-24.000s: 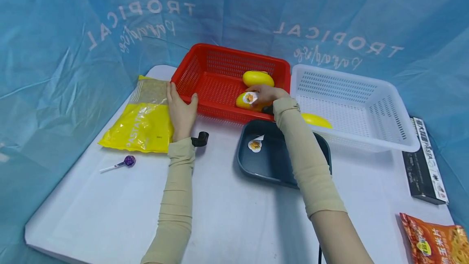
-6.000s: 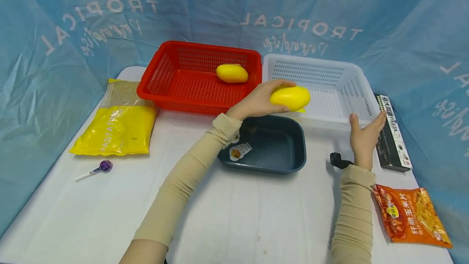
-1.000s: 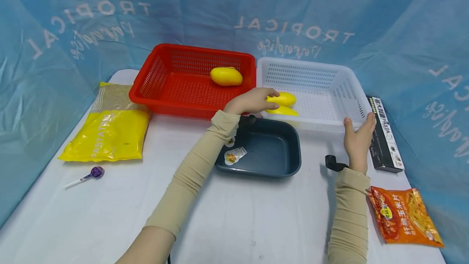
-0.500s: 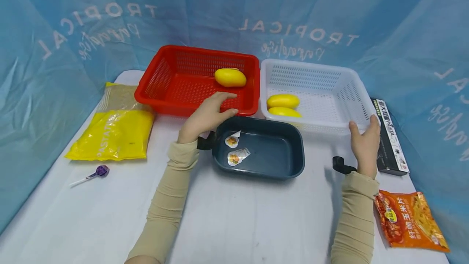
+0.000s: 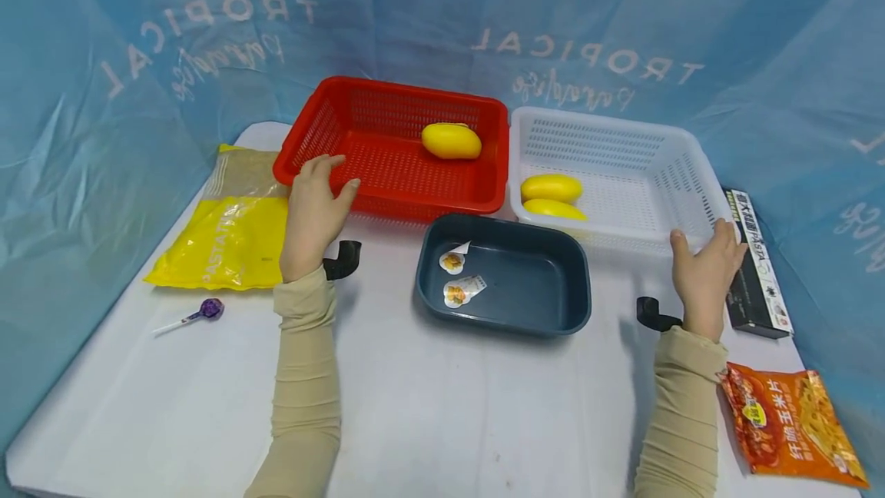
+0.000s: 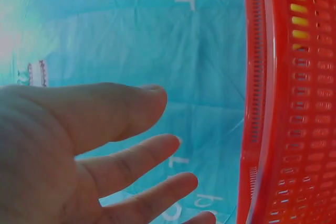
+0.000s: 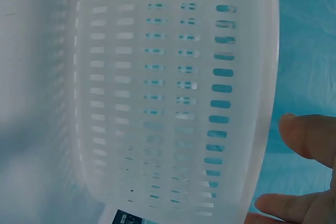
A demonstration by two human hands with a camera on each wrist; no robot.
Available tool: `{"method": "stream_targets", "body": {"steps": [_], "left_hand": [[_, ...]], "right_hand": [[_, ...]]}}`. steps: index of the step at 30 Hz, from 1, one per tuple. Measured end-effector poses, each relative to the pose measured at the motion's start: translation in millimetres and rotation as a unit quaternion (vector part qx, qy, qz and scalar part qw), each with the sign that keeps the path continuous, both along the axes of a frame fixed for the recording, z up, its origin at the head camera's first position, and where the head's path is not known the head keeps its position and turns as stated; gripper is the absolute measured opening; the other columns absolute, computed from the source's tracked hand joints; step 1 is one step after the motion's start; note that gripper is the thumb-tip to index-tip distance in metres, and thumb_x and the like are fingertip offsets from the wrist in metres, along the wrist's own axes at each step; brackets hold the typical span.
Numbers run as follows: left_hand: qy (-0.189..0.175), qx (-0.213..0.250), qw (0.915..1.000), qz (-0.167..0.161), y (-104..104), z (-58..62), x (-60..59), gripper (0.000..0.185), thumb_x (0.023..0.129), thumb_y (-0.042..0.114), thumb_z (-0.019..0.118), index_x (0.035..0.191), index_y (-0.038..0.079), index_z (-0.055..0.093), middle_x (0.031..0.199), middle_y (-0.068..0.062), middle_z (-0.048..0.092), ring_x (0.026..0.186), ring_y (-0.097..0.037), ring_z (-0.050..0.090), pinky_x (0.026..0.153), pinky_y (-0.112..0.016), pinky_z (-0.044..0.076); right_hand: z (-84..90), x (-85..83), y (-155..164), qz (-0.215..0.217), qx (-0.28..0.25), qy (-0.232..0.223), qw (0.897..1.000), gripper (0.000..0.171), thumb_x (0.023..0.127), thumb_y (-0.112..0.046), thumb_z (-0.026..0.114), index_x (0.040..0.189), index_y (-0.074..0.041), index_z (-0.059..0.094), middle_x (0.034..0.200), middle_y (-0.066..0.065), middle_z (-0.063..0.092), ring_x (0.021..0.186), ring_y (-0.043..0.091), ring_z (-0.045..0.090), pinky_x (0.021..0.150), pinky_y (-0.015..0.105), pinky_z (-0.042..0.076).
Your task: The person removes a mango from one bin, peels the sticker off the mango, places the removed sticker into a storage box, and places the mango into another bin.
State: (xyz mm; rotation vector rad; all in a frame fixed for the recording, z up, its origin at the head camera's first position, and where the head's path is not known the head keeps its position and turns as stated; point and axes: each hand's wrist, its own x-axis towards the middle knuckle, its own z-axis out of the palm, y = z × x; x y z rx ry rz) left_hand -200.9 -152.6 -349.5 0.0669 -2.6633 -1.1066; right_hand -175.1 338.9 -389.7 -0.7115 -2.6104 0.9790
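My left hand [image 5: 314,214] hovers by the front left corner of the red basket [image 5: 387,202], fingers spread and holding nothing. The left wrist view shows its thumb [image 6: 121,108] apart from the basket's red rim. One yellow mango [image 5: 452,141] lies in the red basket's right part. At the front right corner of the white basket [image 5: 622,233], my right hand [image 5: 705,279] has its fingers loosely spread close to the rim. Two more yellow mangoes [image 5: 551,188] lie together at the white basket's left end.
A dark blue tray [image 5: 512,317] with two stickers [image 5: 465,291] stands before the baskets. To the left lie a yellow pasta bag [image 5: 235,240] and a purple lollipop [image 5: 210,309]. A black pasta box [image 5: 757,275] and an orange snack bag [image 5: 795,425] lie at the right.
Over the last several seconds a mango went from the red basket into the white one. My left hand let go and moved left to the red basket's corner. The right hand stays by the white basket.
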Motion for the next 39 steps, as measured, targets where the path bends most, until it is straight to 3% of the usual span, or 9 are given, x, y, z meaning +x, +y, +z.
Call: {"method": "stream_targets", "body": {"steps": [7,14,19,28,35,39], "left_hand": [[-0.004,-0.004,0.9993,0.036,-5,-2.7,-2.8,0.051,0.097,0.021,0.053,0.142,-0.001,0.043,0.151,-0.025,0.033,0.137,-0.044,0.032,0.115,-0.056,0.027],[-0.006,0.006,0.9955,0.095,-12,-8.4,-6.0,0.064,0.097,0.026,0.053,0.149,-0.002,0.027,0.159,-0.024,0.015,0.146,-0.042,0.014,0.119,-0.058,0.016],[-0.015,0.019,0.9918,0.125,-16,-14.0,-8.7,0.073,0.098,0.033,0.051,0.153,-0.001,0.016,0.16,-0.024,0.012,0.147,-0.042,0.011,0.12,-0.056,0.012],[-0.029,0.048,0.9883,0.141,-23,-32.2,-21.2,0.082,0.099,0.045,0.045,0.155,0.004,0.002,0.163,-0.018,0.004,0.15,-0.037,0.008,0.123,-0.051,0.009],[-0.026,0.06,0.9878,0.141,-24,-44.3,-29.2,0.079,0.1,0.047,0.042,0.156,0.006,0.005,0.163,-0.017,0.004,0.151,-0.034,0.009,0.123,-0.049,0.011],[-0.014,0.061,0.9876,0.144,-24,-49.8,-32.5,0.078,0.099,0.048,0.042,0.156,0.006,0.007,0.163,-0.016,0.005,0.151,-0.033,0.01,0.123,-0.048,0.013]], "right_hand": [[1.1,1.4,-1,0.004,0.009,-0.003,1.0,0.072,0.099,-0.038,0.042,0.156,-0.007,0.01,0.164,0.012,0.0,0.149,0.036,-0.015,0.118,0.061,-0.002],[9.4,2.1,-10,0.035,0.026,-0.014,0.999,0.071,0.1,-0.038,0.042,0.156,-0.006,0.011,0.164,0.014,0.002,0.15,0.038,-0.01,0.118,0.062,0.0],[15.6,4.7,-20,0.049,0.032,-0.027,0.998,0.071,0.1,-0.039,0.042,0.156,-0.007,0.012,0.164,0.014,0.003,0.151,0.039,0.0,0.118,0.063,0.007],[22.4,9.6,-35,0.093,0.023,0.001,0.995,0.07,0.101,-0.038,0.043,0.156,-0.011,0.011,0.163,0.016,0.012,0.147,0.043,0.017,0.114,0.065,0.02],[24.0,10.8,-46,0.105,0.037,0.034,0.993,0.066,0.1,-0.034,0.046,0.156,-0.01,0.017,0.159,0.02,0.024,0.142,0.045,0.029,0.105,0.067,0.033],[25.3,12.1,-55,0.133,0.035,0.045,0.989,0.065,0.101,-0.033,0.047,0.155,-0.01,0.02,0.159,0.019,0.025,0.141,0.045,0.032,0.103,0.066,0.037]]}}
